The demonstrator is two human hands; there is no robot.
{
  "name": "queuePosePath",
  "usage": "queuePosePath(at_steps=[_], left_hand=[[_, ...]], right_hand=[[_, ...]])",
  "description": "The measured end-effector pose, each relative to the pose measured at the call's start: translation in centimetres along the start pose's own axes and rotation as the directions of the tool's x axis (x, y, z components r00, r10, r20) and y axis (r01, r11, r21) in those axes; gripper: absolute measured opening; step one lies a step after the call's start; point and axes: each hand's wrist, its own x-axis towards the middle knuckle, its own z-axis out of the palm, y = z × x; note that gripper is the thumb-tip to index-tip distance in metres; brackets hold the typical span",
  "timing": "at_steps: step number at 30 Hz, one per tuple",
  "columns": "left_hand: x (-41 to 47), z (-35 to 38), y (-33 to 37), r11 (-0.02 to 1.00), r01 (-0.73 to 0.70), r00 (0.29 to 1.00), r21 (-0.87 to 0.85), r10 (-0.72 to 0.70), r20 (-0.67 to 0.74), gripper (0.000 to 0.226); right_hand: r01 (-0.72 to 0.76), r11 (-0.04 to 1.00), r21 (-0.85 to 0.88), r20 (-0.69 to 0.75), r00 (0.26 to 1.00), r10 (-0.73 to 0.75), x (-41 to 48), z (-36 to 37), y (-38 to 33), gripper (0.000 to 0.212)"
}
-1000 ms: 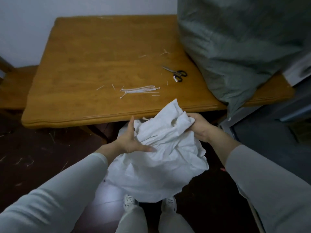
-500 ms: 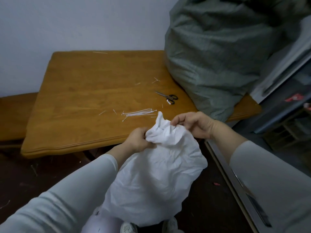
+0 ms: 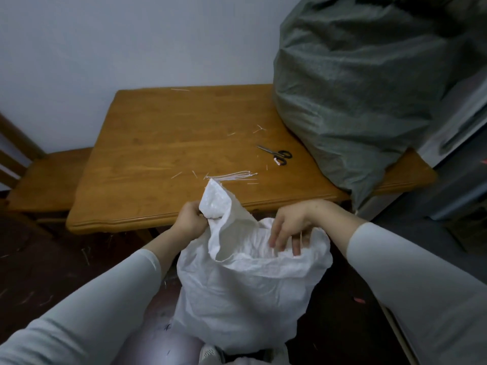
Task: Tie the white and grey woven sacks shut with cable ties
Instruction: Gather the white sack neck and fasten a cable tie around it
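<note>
A white woven sack (image 3: 245,293) stands on the floor in front of me, its mouth loose and partly open. My left hand (image 3: 190,219) grips a bunched corner of the sack's top, which sticks upward. My right hand (image 3: 292,227) reaches down over the far rim with fingers hanging onto the crumpled edge. A large grey woven sack (image 3: 355,96) sits on the right end of the wooden table (image 3: 158,143). A bundle of white cable ties (image 3: 232,176) lies on the table just beyond the white sack.
Black-handled scissors (image 3: 276,155) lie on the table near the grey sack. Cut tie scraps are scattered on the tabletop and dark floor. A wooden chair (image 3: 44,177) stands left of the table. Grey furniture stands at the right edge.
My right hand let go of the bunched top and moved right onto the sack's rim, so the mouth opened. My left hand kept hold of the raised corner. The view tilted upward.
</note>
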Motion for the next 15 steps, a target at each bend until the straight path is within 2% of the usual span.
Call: queuePosePath(at_steps=[2, 3, 4, 6, 7, 8, 9, 10, 12, 13, 15], left_hand=[[-0.5, 0.2, 0.2, 0.999, 0.035, 0.999, -0.027, -0.036, -0.012, 0.04], [-0.7, 0.3, 0.3, 0.998, 0.049, 0.999, -0.041, -0.05, -0.014, 0.039], [-0.8, 0.3, 0.4, 0.997, 0.059, 0.998, -0.052, -0.06, -0.017, 0.039], [-1.1, 0.4, 0.8, 0.995, 0.069, 0.997, -0.068, -0.071, -0.022, 0.037], [-1.1, 0.5, 0.8, 0.995, 0.072, 0.997, -0.073, -0.074, -0.022, 0.036], [-1.2, 0.5, 0.9, 0.994, 0.07, 0.997, -0.079, -0.073, -0.029, 0.037], [-1.3, 0.5, 0.9, 0.994, 0.068, 0.997, -0.086, -0.071, -0.035, 0.037], [-1.3, 0.6, 0.8, 0.994, 0.06, 0.997, -0.094, -0.064, -0.045, 0.038], [-1.2, 0.6, 0.6, 0.994, 0.038, 0.997, -0.099, -0.044, -0.062, 0.037], [-1.0, 0.6, 0.5, 0.995, 0.037, 0.997, -0.093, -0.042, -0.062, 0.034], [-0.6, 0.8, 0.5, 0.998, 0.022, 0.999, -0.065, -0.025, -0.046, 0.027]], right_hand=[[0.072, 0.997, 0.005, -0.229, 0.971, -0.069, 0.8, -0.5, 0.1, 0.029], [0.142, 0.989, 0.03, -0.359, 0.925, -0.122, 1.4, -0.9, 0.1, 0.041], [0.219, 0.973, 0.071, -0.431, 0.886, -0.168, 2.0, -1.1, -0.2, 0.056], [0.304, 0.948, 0.097, -0.431, 0.871, -0.235, 3.1, -0.7, -0.8, 0.074], [0.316, 0.944, 0.095, -0.41, 0.876, -0.252, 3.8, -0.3, -1.0, 0.068], [0.338, 0.937, 0.089, -0.403, 0.873, -0.276, 4.6, 0.1, -1.2, 0.047], [0.367, 0.926, 0.085, -0.444, 0.846, -0.295, 5.1, 0.3, -1.4, 0.02], [0.407, 0.908, 0.094, -0.517, 0.799, -0.305, 5.4, 0.2, -1.8, 0.009], [0.461, 0.874, 0.155, -0.67, 0.699, -0.25, 5.4, -1.2, -2.4, 0.013], [0.474, 0.866, 0.159, -0.709, 0.666, -0.234, 5.0, -2.1, -2.7, 0.013], [0.487, 0.871, 0.071, -0.72, 0.629, -0.293, 3.9, -3.8, -3.3, 0.014]])
